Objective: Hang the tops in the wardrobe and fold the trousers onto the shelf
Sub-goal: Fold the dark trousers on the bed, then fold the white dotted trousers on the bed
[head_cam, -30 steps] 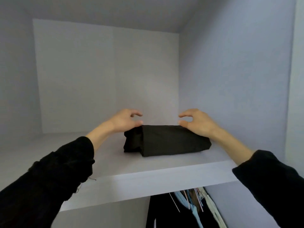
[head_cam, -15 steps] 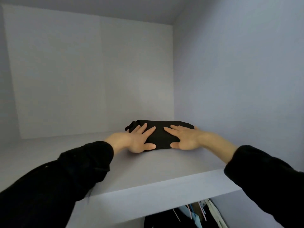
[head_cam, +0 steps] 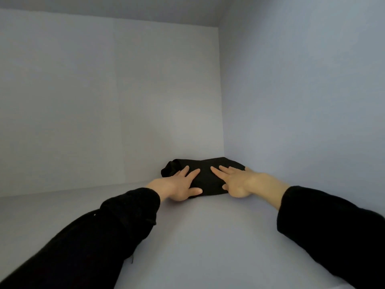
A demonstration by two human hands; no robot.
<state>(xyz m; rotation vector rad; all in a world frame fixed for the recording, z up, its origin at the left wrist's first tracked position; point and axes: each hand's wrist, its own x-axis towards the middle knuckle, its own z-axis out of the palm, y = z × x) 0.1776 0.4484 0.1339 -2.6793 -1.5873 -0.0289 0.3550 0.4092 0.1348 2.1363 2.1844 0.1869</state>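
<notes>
Long black sleeves (head_cam: pixel 116 222), cuffs pushed up, bare forearms

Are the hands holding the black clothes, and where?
Not gripped: left hand and right hand press flat on top of the folded trousers.

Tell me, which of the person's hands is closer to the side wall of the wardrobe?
The right hand. It presses flat on the folded black trousers at the end beside the side wall; the left hand presses the other end, farther from it.
</notes>
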